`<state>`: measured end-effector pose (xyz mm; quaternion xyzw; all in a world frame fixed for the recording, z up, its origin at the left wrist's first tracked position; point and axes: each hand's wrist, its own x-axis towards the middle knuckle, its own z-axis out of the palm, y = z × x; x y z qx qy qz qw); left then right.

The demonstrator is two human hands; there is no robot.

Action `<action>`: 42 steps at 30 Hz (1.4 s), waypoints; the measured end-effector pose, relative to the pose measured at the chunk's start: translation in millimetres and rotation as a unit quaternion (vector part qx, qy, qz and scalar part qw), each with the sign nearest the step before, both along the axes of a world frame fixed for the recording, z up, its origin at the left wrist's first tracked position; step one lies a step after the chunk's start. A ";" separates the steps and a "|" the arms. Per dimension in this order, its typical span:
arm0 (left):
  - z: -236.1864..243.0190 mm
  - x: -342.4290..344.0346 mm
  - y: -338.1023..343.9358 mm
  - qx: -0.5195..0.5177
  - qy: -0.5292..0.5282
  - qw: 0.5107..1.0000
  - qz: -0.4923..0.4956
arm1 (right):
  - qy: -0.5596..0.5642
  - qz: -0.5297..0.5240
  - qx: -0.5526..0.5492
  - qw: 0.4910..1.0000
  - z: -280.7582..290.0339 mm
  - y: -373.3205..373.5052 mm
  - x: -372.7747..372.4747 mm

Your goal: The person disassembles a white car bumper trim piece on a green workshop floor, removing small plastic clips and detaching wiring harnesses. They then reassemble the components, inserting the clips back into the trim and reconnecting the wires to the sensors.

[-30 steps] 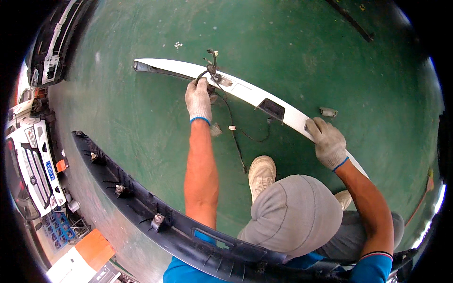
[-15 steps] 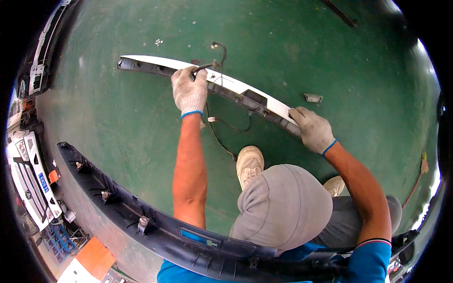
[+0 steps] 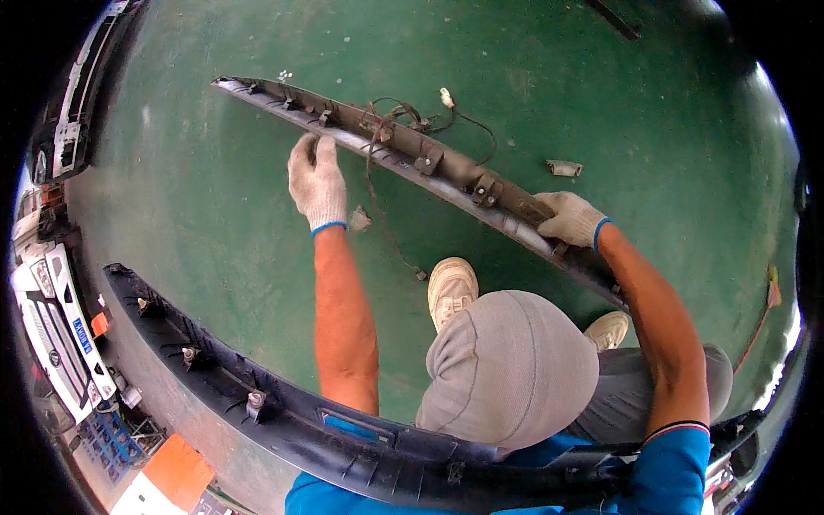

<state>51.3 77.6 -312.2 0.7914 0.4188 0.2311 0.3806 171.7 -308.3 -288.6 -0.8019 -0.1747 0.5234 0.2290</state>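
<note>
1. Trim strip (image 3: 429, 163): long, narrow, slightly curved; dark ribbed inner face up, with clips and brackets. It runs from 10 o'clock to 4 o'clock across the green floor (image 3: 215, 215).
2. Wires (image 3: 403, 116): thin black loops hang off the strip's middle; one strand trails toward 6 o'clock.
3. Right hand (image 3: 571, 219): knit white glove, fingers clamped over the strip's near edge toward its 4 o'clock end.
4. Left hand (image 3: 318, 180): same glove, fingers together and flat, tips touching the strip's near edge left of the wires; no closed grip visible.
5. Bumper (image 3: 257, 403): black moulded plastic, curved, at 7 o'clock, well apart from the strip.
6. Small grey clip (image 3: 564, 167): on the floor at 1 o'clock, just beyond the strip.
7. Containers: none seen.
</note>
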 end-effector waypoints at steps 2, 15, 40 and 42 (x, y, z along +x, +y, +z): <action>-16.0 -9.8 6.8 -0.109 -0.004 0.994 0.020 | 0.007 0.009 -0.019 1.000 -4.2 0.6 3.8; 28.7 -26.8 -29.1 -0.207 0.139 0.957 -0.148 | -0.045 0.079 -0.066 0.994 -39.3 -22.8 4.2; -18.0 33.0 -9.3 0.291 0.265 0.896 -0.206 | -0.016 0.143 -0.129 0.981 -43.3 -27.3 0.7; -17.4 20.6 -15.2 0.285 0.232 0.913 -0.179 | -0.014 0.141 -0.108 0.984 -48.2 -31.1 -0.8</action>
